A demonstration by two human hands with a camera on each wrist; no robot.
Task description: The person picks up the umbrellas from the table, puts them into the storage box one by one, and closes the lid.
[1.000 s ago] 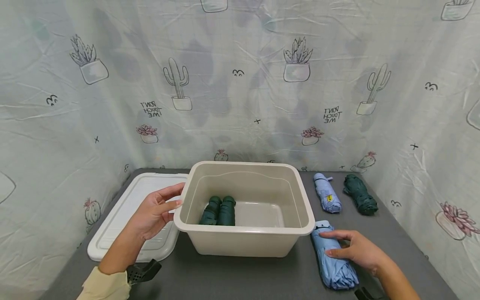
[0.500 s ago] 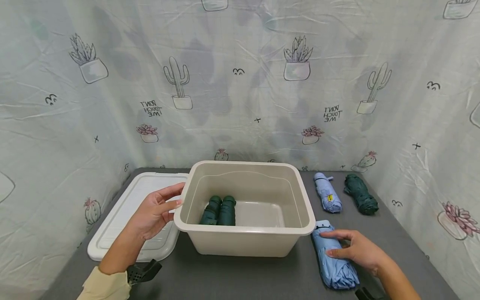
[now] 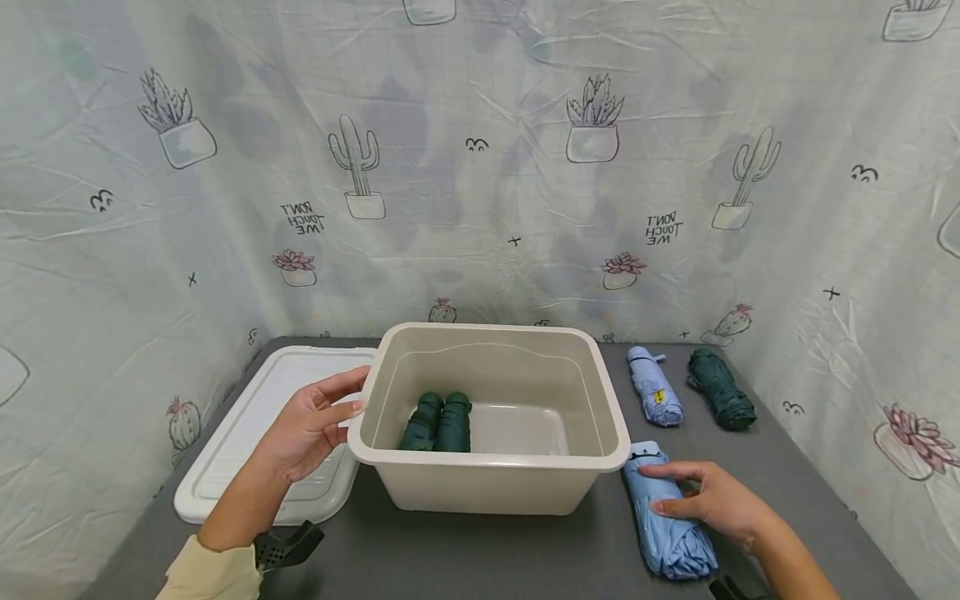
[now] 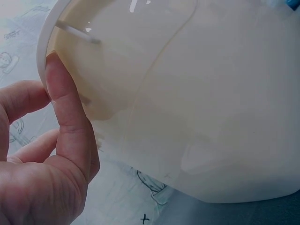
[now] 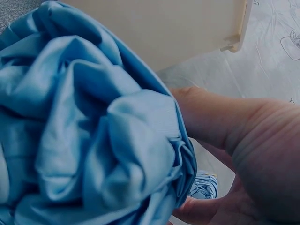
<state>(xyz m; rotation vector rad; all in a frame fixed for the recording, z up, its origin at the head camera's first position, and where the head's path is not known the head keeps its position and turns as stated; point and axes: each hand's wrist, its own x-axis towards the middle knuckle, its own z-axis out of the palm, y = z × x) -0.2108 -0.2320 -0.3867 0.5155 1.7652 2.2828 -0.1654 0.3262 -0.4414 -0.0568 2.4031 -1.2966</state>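
A cream plastic bin [image 3: 480, 483] stands in the middle of the head view with two dark green rolled-up bundles [image 3: 453, 423] side by side in its left part. My left hand [image 3: 311, 429] holds the bin's left rim, thumb and index fingertips at the lip; the left wrist view shows the thumb [image 4: 63, 93] against the rim [image 4: 43, 51]. To the right of the bin, my right hand [image 3: 716, 504] grips a light blue rolled-up cloth bundle [image 3: 660, 550] lying on the table. Its crumpled end [image 5: 93, 126] fills much of the right wrist view.
A white lid [image 3: 277, 367] lies left of the bin, partly behind my left forearm. Farther back on the right are a smaller blue roll [image 3: 654, 387] with a yellow mark and a dark green roll [image 3: 722, 390]. A cactus-printed curtain [image 3: 480, 192] surrounds the grey table [image 3: 465, 558].
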